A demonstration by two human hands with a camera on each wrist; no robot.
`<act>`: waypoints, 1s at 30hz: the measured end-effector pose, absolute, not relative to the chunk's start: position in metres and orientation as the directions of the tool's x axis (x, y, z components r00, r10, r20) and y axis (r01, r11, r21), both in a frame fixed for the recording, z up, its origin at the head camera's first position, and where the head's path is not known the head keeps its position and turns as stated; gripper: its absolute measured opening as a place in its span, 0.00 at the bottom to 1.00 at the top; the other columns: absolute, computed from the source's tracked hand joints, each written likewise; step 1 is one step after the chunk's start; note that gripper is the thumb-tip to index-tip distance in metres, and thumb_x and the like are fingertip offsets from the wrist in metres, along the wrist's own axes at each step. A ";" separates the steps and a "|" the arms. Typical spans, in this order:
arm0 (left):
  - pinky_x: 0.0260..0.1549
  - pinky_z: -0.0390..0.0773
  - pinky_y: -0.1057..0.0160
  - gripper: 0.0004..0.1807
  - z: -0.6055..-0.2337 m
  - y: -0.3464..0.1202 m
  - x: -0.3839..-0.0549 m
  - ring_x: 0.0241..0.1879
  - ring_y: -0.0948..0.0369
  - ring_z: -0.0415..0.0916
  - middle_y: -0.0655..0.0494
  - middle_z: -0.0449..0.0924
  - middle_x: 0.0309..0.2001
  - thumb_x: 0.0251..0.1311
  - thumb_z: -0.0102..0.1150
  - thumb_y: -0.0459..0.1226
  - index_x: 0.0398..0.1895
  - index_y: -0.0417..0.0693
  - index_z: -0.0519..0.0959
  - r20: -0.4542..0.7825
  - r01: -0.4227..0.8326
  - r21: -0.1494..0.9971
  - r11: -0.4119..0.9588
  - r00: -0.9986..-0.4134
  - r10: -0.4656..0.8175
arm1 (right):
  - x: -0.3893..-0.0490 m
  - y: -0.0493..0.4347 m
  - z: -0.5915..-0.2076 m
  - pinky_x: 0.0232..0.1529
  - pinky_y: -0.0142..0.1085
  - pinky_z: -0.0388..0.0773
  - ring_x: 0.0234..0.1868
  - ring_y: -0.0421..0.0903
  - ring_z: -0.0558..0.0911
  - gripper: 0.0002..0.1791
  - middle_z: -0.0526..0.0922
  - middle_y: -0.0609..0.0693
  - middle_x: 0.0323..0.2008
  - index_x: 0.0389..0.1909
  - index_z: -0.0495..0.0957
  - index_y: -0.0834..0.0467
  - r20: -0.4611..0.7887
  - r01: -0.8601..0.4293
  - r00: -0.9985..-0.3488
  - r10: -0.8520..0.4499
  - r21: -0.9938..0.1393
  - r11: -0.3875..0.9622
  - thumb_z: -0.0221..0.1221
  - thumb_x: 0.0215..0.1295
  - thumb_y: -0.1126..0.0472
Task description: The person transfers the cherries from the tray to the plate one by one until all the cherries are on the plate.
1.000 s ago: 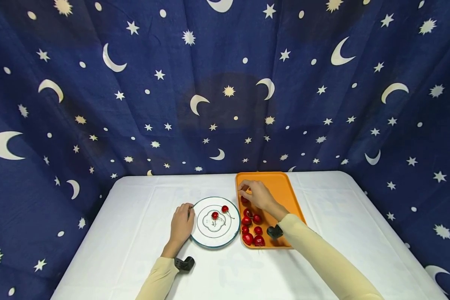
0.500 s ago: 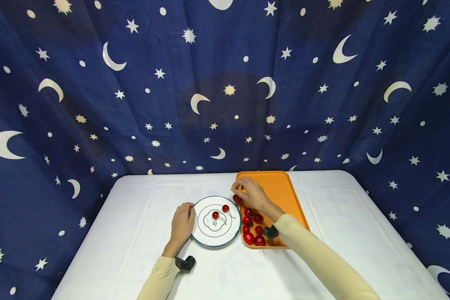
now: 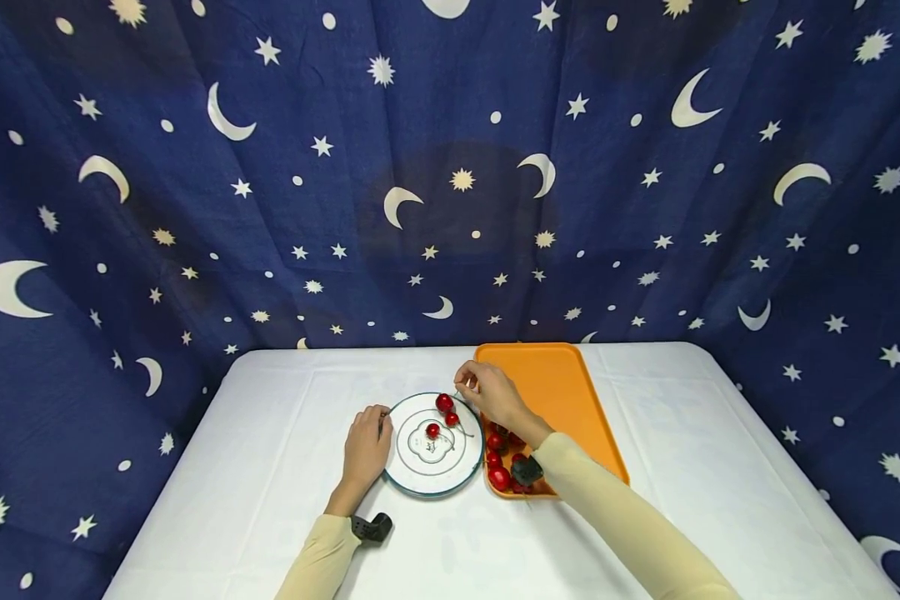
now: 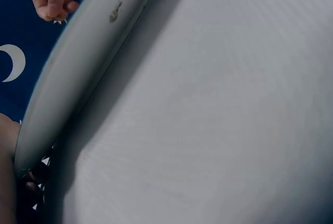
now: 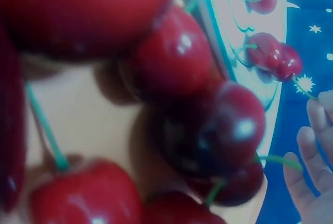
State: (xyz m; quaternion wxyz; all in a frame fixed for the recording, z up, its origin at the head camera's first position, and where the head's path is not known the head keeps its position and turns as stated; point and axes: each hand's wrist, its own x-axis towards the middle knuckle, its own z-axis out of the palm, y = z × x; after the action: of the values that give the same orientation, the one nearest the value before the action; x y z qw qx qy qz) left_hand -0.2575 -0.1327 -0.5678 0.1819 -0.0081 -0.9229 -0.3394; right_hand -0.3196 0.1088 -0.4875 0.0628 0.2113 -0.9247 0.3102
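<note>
My right hand (image 3: 491, 394) pinches the thin stem of a red cherry (image 3: 444, 403) at the plate's far right rim. In the right wrist view this cherry (image 5: 289, 62) hangs close to another; whether it touches the plate I cannot tell. Two more cherries with stems, one near the centre (image 3: 432, 431) and one nearer the rim (image 3: 452, 419), lie on the white plate (image 3: 412, 475) with its blue-green rim. My left hand (image 3: 366, 448) holds the plate's left edge, its fingertips and thumb at the rim. The left wrist view shows the plate's pale underside (image 4: 78, 63).
An orange tray (image 3: 562, 375) stands right of the plate. Several cherries (image 3: 499, 477) lie in its near left part, partly hidden by my right forearm. A white cloth (image 3: 270, 467) covers the table, and a blue star-patterned curtain (image 3: 450, 208) hangs behind.
My right hand has moved left from over the tray to the plate's far rim, carrying a cherry by its stem. The left hand and plate have stayed put.
</note>
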 end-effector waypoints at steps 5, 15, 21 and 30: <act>0.51 0.77 0.47 0.14 -0.567 -0.133 -0.256 0.48 0.48 0.79 0.44 0.84 0.44 0.73 0.48 0.36 0.49 0.37 0.81 0.346 0.143 0.624 0.769 -0.932 -0.107 | -0.318 0.105 -0.496 0.37 0.31 0.74 0.33 0.39 0.77 0.07 0.84 0.45 0.32 0.45 0.81 0.52 0.221 -0.417 -0.908 -0.356 -0.553 0.721 0.64 0.68 0.61; 0.50 0.76 0.47 0.14 -0.566 -0.132 -0.256 0.46 0.48 0.79 0.43 0.84 0.43 0.73 0.49 0.36 0.48 0.36 0.82 0.359 0.149 0.618 0.772 -0.927 -0.109 | -0.320 0.110 -0.501 0.39 0.32 0.78 0.33 0.38 0.78 0.06 0.86 0.46 0.33 0.44 0.84 0.52 0.168 -0.398 -0.913 -0.371 -0.556 0.729 0.62 0.70 0.61; 0.53 0.76 0.46 0.14 -0.565 -0.132 -0.255 0.49 0.47 0.79 0.42 0.84 0.45 0.74 0.49 0.36 0.50 0.36 0.81 0.334 0.134 0.625 0.769 -0.936 -0.109 | -0.319 0.120 -0.497 0.43 0.35 0.80 0.35 0.40 0.80 0.08 0.87 0.47 0.36 0.47 0.83 0.53 0.128 -0.378 -0.919 -0.374 -0.563 0.736 0.61 0.70 0.60; 0.53 0.77 0.46 0.14 -0.565 -0.133 -0.257 0.49 0.47 0.79 0.42 0.85 0.46 0.74 0.49 0.36 0.50 0.36 0.81 0.345 0.141 0.622 0.770 -0.932 -0.108 | -0.324 0.144 -0.481 0.42 0.35 0.80 0.37 0.43 0.80 0.08 0.87 0.50 0.39 0.47 0.83 0.56 0.098 -0.421 -0.892 -0.442 -0.539 0.730 0.59 0.73 0.60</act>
State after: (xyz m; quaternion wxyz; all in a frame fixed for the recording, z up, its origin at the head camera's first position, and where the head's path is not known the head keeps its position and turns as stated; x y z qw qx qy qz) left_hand -0.2569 -0.1329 -0.5653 0.1836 -0.0089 -0.9227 -0.3390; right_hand -0.3239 0.1439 -0.4806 -0.0186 0.2321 -0.9298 0.2850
